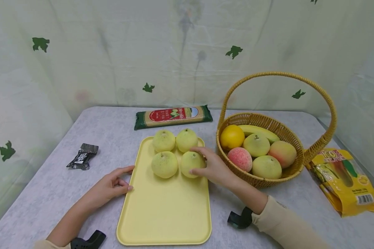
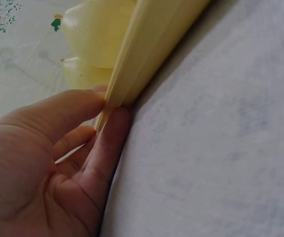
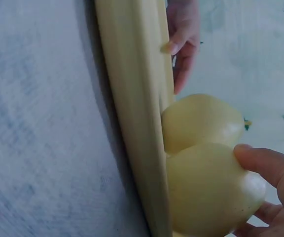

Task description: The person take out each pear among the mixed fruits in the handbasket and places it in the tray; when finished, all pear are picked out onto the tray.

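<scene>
In the head view, a pale yellow tray (image 1: 166, 214) lies on the table with several pale yellow-green round fruits grouped in its far half. My right hand (image 1: 216, 167) grips the near right fruit (image 1: 191, 165), thumb on its near side and fingers on its far side. Three like it sit close by: the near left fruit (image 1: 164, 165), the far left fruit (image 1: 163, 140) and the far right fruit (image 1: 187, 139). At the tray's left rim, my left hand (image 1: 107, 188) pinches the edge; in the left wrist view its thumb and fingers (image 2: 113, 126) lie on either side of the rim.
To the right stands a wicker basket (image 1: 294, 133) with a tall handle, holding an orange, a banana, a peach and other fruit. Beside it lies a yellow snack bag (image 1: 346, 183). A green-ended pasta packet (image 1: 174, 117) lies behind the tray, a small black wrapper (image 1: 83, 156) at left.
</scene>
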{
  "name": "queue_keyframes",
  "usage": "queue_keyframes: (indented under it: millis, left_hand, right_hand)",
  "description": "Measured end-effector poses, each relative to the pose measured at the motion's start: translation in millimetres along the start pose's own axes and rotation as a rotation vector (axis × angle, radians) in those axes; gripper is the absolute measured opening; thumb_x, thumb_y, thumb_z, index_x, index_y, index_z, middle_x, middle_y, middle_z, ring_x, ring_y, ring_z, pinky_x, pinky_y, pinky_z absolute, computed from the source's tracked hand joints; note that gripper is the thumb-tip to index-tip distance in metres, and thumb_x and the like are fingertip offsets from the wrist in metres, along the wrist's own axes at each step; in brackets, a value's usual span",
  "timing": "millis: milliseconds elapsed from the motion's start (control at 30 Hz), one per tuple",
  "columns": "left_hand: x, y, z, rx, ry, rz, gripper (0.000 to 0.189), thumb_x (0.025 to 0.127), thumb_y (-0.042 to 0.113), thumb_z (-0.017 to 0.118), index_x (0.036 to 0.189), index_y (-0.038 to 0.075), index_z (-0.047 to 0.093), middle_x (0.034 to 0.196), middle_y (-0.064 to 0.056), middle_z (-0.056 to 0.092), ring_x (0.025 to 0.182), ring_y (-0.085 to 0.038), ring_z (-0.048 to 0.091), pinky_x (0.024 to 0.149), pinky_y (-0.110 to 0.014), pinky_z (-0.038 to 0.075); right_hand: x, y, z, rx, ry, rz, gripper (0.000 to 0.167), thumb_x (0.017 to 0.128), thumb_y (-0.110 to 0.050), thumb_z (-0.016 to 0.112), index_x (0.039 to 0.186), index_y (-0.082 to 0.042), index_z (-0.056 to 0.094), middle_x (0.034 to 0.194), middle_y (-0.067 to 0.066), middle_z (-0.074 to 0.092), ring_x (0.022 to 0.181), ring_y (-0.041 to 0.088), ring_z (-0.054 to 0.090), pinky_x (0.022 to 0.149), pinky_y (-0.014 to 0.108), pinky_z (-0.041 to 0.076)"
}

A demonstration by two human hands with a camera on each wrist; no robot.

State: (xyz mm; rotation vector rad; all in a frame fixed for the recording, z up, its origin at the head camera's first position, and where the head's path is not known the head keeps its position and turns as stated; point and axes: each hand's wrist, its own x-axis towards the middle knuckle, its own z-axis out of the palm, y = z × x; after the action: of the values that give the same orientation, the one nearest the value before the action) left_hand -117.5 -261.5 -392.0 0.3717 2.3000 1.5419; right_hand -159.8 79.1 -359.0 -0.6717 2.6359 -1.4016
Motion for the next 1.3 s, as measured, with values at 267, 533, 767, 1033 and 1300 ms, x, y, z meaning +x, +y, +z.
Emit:
queue_keyframes:
  millis: [267,533,767,1033,1300]
  left_hand:
    - [-0.4,0.7,-0.1,0.002,0.002,0.01,0.067,0.084,0.014,0.064,0.139,-0.001,0.028,0.093,-0.018,0.056,0.076,-0.017,0.058,0.066,-0.025,0.046]
    - [0.6,-1.7,0.4,0.003,0.001,0.022,0.066,0.084,0.014,0.064,0.139,0.0,0.028,0.096,-0.018,0.055,0.077,-0.016,0.058,0.067,-0.025,0.046]
    - [0.2,-3.2,-0.2,0.002,0.007,0.026,0.066,0.084,0.013,0.063,0.139,0.001,0.029,0.101,-0.019,0.053,0.078,-0.017,0.058,0.067,-0.025,0.046]
    - [-0.3,-2.7,0.4,-0.003,0.007,0.036,0.065,0.085,0.012,0.063,0.139,0.001,0.029,0.103,-0.019,0.053,0.078,-0.018,0.059,0.068,-0.025,0.046]
    - [0.5,-2.3,-0.3,0.001,-0.003,0.029,0.066,0.085,0.014,0.063,0.139,0.001,0.028,0.09,-0.018,0.059,0.078,-0.018,0.059,0.069,-0.025,0.046]
  right_hand:
    - [2.1,0.4,1.0,-0.023,-0.025,-0.026,0.065,0.077,-0.028,0.072,0.133,-0.015,0.042,0.135,0.003,0.04,0.125,0.018,0.032,0.1,0.038,0.026]
    - [-23.9,-13.9,-45.9,-0.083,0.019,-0.124,0.065,0.081,-0.034,0.067,0.135,-0.015,0.037,0.137,0.001,0.036,0.119,0.025,0.039,0.093,0.044,0.034]
    - [-47.8,-12.2,-92.1,-0.243,0.21,-0.282,0.062,0.076,-0.018,0.073,0.13,-0.011,0.045,0.128,0.002,0.046,0.109,0.021,0.045,0.089,0.04,0.038]
    - [-56.2,7.5,-119.7,-0.343,0.389,-0.383,0.067,0.065,0.0,0.078,0.126,-0.006,0.05,0.123,0.006,0.052,0.11,0.022,0.048,0.092,0.019,0.032]
    - [-53.4,19.6,-128.1,-0.361,0.431,-0.366,0.067,0.063,0.004,0.078,0.124,-0.004,0.051,0.122,0.008,0.053,0.111,0.025,0.047,0.093,0.022,0.032]
